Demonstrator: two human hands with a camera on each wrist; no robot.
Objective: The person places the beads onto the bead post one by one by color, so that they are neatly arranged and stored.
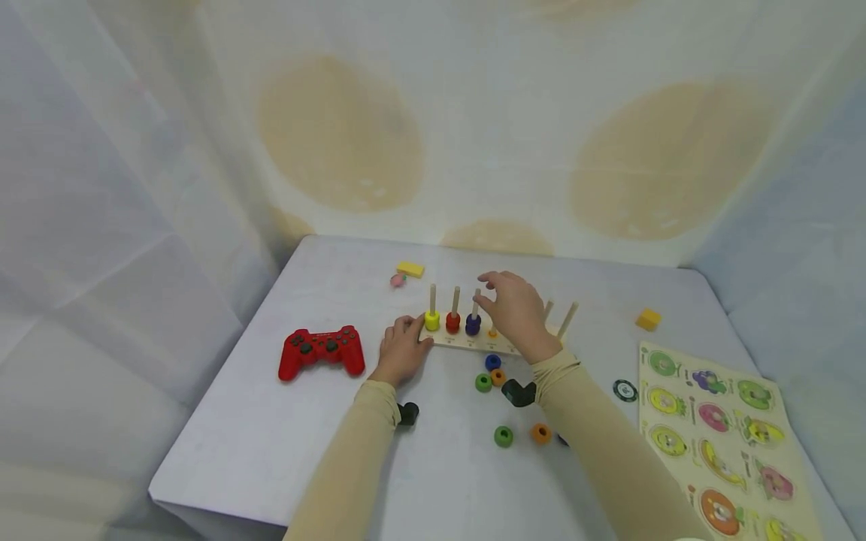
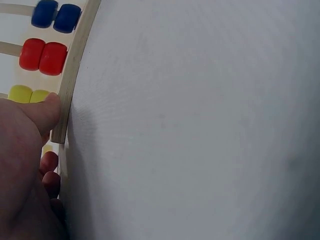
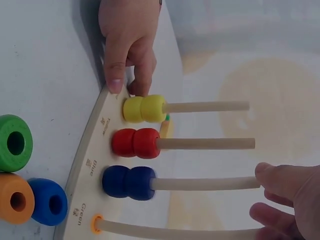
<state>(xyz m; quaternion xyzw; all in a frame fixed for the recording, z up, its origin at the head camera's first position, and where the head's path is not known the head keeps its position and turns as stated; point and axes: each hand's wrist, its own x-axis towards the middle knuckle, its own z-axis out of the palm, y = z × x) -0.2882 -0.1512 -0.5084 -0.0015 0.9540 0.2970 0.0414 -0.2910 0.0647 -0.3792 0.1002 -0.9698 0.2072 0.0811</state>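
Observation:
A wooden bead stacker with upright pegs has its bare board (image 1: 460, 343) in front of both hands. Two yellow beads (image 3: 145, 108), two red beads (image 3: 135, 143) and two blue beads (image 3: 129, 182) sit low on three pegs. At the foot of the peg marked Green is a small orange ring (image 3: 96, 224). My left hand (image 1: 401, 349) grips the board's left end, thumb on top beside the yellow beads. My right hand (image 1: 516, 312) is at the tip of the blue beads' peg, fingers loosely bent with no bead between them. It hides part of the pegs behind.
Loose green (image 1: 483, 382), orange (image 1: 540, 433) and blue beads (image 1: 492, 362) lie in front of the board. A red game controller (image 1: 321, 352) is left; a fruit picture board (image 1: 707, 391) and a poker chip (image 1: 625, 390) are right. Yellow blocks (image 1: 410, 269) stand farther back.

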